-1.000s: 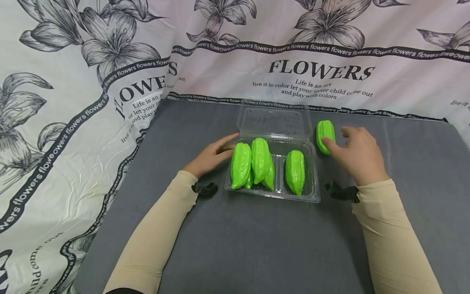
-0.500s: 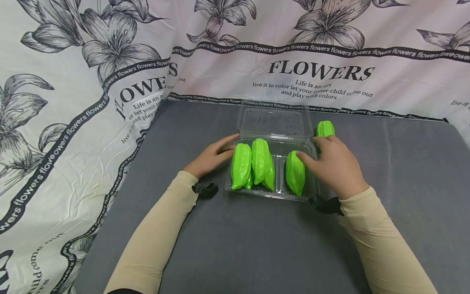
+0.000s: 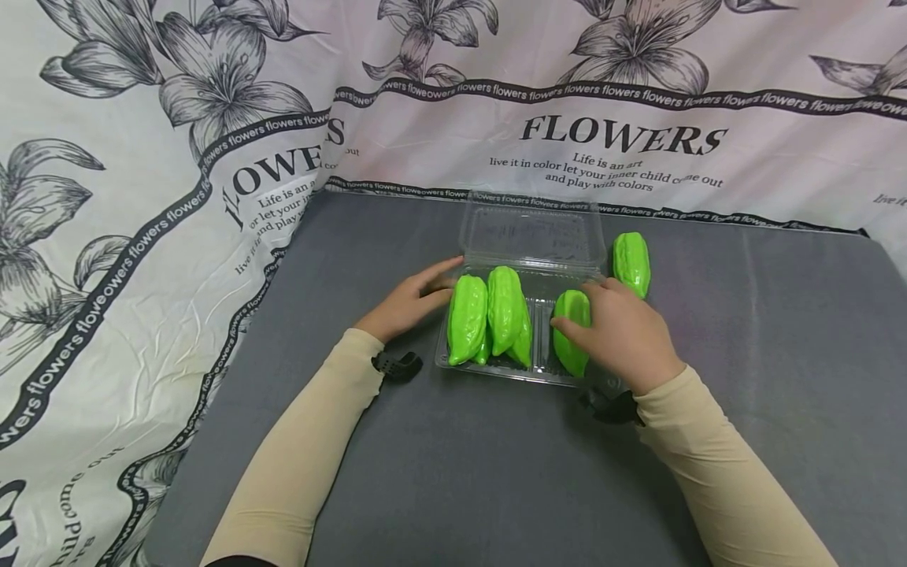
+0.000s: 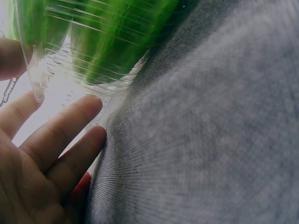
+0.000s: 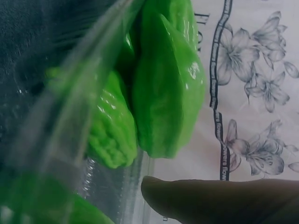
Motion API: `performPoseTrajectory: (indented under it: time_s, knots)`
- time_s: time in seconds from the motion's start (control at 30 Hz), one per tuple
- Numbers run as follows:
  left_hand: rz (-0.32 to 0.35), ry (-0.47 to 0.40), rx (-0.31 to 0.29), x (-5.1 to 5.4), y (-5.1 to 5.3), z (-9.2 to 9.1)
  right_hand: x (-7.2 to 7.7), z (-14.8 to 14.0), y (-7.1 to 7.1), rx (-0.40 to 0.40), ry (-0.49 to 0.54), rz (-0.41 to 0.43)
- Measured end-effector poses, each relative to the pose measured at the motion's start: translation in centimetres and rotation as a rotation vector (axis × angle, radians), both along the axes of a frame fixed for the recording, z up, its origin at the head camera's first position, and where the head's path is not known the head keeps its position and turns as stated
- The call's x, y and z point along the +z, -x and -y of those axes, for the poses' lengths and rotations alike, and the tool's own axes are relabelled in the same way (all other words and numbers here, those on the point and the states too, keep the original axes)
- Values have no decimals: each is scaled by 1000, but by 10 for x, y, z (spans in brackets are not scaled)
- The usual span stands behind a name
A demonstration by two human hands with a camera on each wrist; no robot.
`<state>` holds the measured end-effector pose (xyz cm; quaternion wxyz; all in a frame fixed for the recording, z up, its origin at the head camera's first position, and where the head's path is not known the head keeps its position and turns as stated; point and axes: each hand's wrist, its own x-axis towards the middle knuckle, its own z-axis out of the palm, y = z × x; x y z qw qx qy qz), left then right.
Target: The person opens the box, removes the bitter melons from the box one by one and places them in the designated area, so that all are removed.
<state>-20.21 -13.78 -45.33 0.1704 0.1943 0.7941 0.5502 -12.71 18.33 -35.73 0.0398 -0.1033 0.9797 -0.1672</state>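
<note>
Sleeved left forearm (image 3: 298,445) and right forearm (image 3: 730,472) angle inward. Left hand (image 3: 405,309): fingers extended, spread. Right hand (image 3: 629,335): back up, thumb straight, apart from index; other fingers mostly hidden.

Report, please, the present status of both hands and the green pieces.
Left hand at container's left side. Right hand over rightmost inside piece, grip unclear. One outside piece beyond right hand. Lid open; no blockage seen.

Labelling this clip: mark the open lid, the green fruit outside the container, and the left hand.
Open lid (image 3: 533,236), head view, clear panel.
Green fruit outside (image 3: 631,263), head view, ridged side.
Left hand (image 3: 400,308), head view, back of hand.
</note>
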Motion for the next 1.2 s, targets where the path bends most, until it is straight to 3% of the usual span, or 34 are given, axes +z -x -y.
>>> performPoseTrajectory:
  time_s: [0.7, 1.2]
  knots:
    - [9, -2, 1, 1, -1, 0, -18, 9, -4, 49, -66, -27]
    - [8, -5, -6, 0, 0, 0, -17, 7, -2, 63, -39, -43]
